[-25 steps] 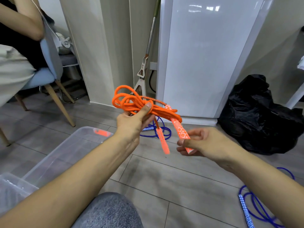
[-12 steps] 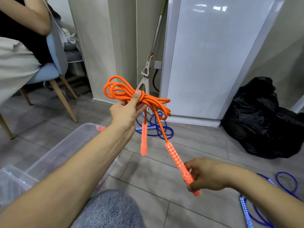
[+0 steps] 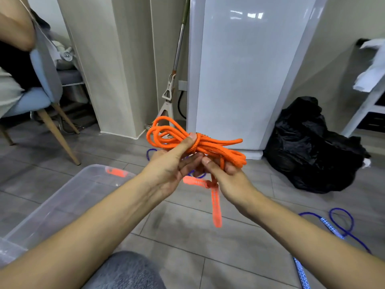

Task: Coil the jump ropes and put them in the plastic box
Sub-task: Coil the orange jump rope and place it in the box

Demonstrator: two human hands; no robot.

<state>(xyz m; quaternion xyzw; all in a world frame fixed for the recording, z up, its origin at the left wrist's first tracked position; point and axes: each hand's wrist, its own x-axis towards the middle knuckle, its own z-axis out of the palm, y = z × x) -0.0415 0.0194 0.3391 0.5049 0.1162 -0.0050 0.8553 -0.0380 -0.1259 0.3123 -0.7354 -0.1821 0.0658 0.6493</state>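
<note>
An orange jump rope (image 3: 216, 152) is bunched into a coil in front of me at chest height. My left hand (image 3: 173, 170) grips the coil's middle, thumb pressed on top of the wraps. My right hand (image 3: 227, 176) holds the coil's right side from below, fingers curled round the strands. Two orange handles (image 3: 215, 205) dangle under the hands, blurred. The clear plastic box (image 3: 68, 197) stands open on the floor at lower left. A blue jump rope (image 3: 337, 224) lies on the tiles at lower right; another blue rope (image 3: 150, 153) peeks out behind my hands.
A black rubbish bag (image 3: 312, 147) sits by the wall at right. A mop (image 3: 173, 86) leans beside a white appliance (image 3: 239, 69). A seated person on a blue chair (image 3: 39, 88) is at far left. My grey-clad knee (image 3: 125, 272) is at the bottom.
My right hand let go of the handle it had pulled down and came up to the coil. The handle now dangles. The coil sits lower and more to the right in view.
</note>
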